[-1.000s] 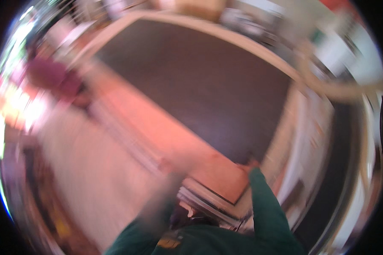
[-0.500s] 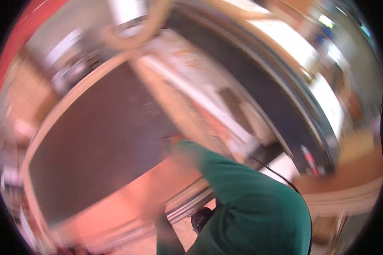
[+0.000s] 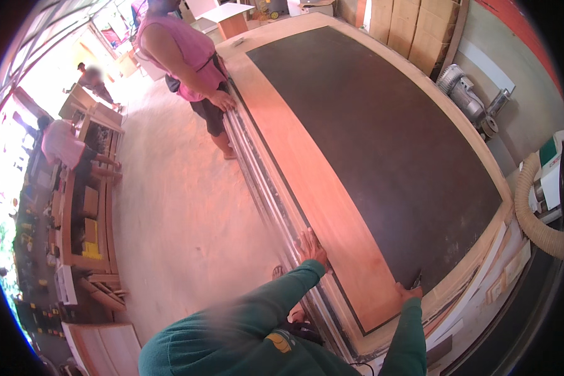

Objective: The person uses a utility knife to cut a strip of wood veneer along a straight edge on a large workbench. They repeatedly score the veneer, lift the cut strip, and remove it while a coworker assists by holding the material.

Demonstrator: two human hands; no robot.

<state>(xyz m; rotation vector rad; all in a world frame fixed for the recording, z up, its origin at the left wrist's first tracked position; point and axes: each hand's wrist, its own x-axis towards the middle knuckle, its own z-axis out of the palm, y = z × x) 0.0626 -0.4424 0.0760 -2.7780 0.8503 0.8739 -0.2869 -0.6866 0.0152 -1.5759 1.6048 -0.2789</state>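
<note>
Lower centre, left hand [image 3: 313, 247] lay spread, gripping nothing; right hand [image 3: 408, 292] pinched maybe a slim dark tool [image 3: 418, 277]. Slipping could've scratched the dark sheet [image 3: 388, 138].

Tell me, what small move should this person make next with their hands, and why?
Perhaps draw the slim dark tool in the right hand a short way along the pale strip: that hand sits where the strip's edge meets the dark sheet, and the left hand rests by the strip's opposite edge, seemingly able to steady it. The tool is too small to identify.
</note>
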